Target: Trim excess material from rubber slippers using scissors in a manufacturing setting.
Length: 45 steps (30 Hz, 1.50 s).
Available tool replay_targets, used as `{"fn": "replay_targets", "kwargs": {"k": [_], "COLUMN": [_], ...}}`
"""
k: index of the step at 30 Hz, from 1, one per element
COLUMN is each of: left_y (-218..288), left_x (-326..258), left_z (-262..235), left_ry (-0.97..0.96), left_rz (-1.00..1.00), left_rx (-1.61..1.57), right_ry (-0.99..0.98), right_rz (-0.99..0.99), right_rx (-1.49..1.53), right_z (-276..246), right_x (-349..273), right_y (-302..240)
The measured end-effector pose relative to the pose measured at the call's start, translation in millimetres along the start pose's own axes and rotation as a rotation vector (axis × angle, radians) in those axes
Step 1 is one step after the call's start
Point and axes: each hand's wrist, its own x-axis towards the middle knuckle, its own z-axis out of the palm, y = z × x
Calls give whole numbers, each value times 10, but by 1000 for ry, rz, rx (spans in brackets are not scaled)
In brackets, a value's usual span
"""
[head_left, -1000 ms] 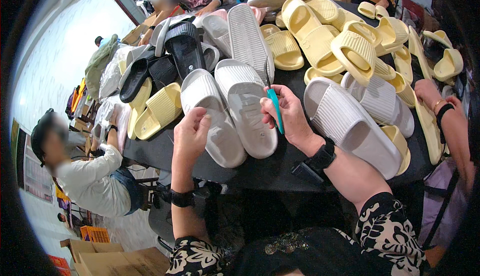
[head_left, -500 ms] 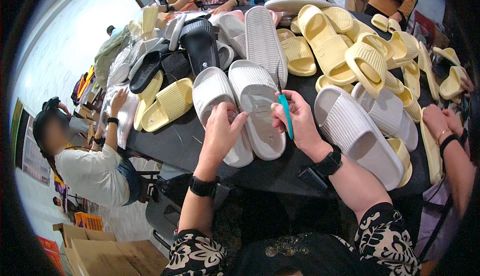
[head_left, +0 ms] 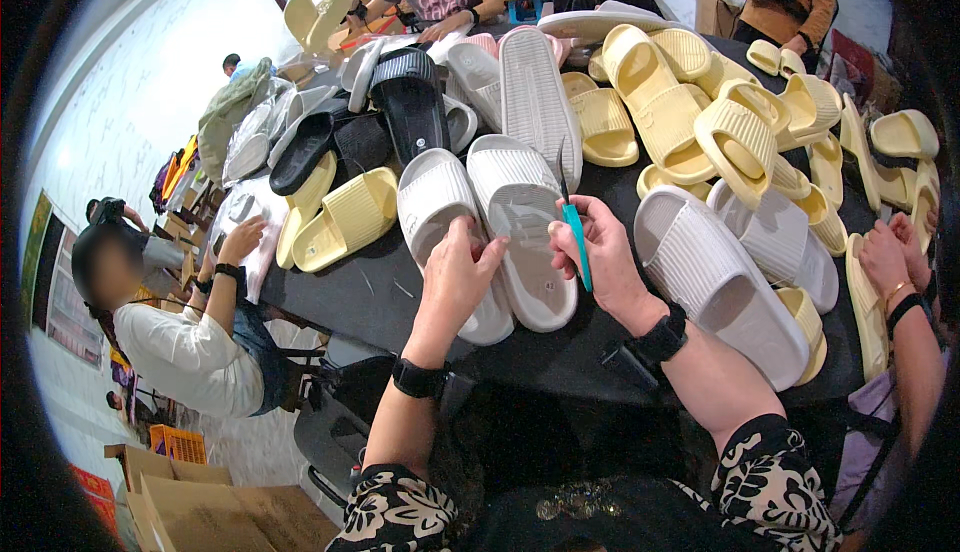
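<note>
Dark table (head_left: 560, 352), heaped with foam slide sandals; the person stands at its near edge. Yellow slides (head_left: 660, 112) crowd the far right corner, black slides (head_left: 410, 112) the far left, and a large grey slide (head_left: 720, 282) lies sole-up toward the near right edge. A seated co-worker (head_left: 180, 342) works at the left edge.

Pair of white slides (head_left: 490, 222), lying side by side near the middle of the near edge. Compared with a second ago, the left hand (head_left: 455, 277) has come forward from the table's rim and now lies on the left white slide (head_left: 445, 227), fingers spread flat and clenched on nothing, pressing it against the table. Judged from this, the slide is being steadied for trimming.

Right hand (head_left: 605, 257), hovering above the right white slide (head_left: 525, 227), wrist cocked inward, fingers closed round a small teal-handled blade (head_left: 577, 237) held nearly upright with its point up; its position has hardly changed over the same interval. Both wrists carry dark watches (head_left: 660, 337).
</note>
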Motion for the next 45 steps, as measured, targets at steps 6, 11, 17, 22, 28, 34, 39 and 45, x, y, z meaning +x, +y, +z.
{"fn": "replay_targets", "kwargs": {"k": [6,11,17,22,28,34,39,45], "left_y": [42,16,-72,-11,268,661,749,562], "left_x": [-25,14,74,-25,-224,-414,-620,-505], "left_z": [3,-104,-236,-265,-412,-733,-942,-990], "left_ry": [-30,-130,-181,-192,-108,137,390,428], "left_rz": [13,40,1,105,191,330,673,398], "left_rx": [12,150,110,72,46,-267,-779,-674], "right_ry": [4,20,-101,-153,-132,-143,-135,-96], "right_rz": [1,22,17,21,38,48,38,44], "right_rx": [-31,-28,3,-47,-64,-101,-107,-147], "right_z": [-22,-36,83,103,71,40,19,152], "right_x": [-17,-16,-41,-105,-82,-58,-21,-43], "right_y": [14,10,-43,-132,-80,-55,-52,-46]}}
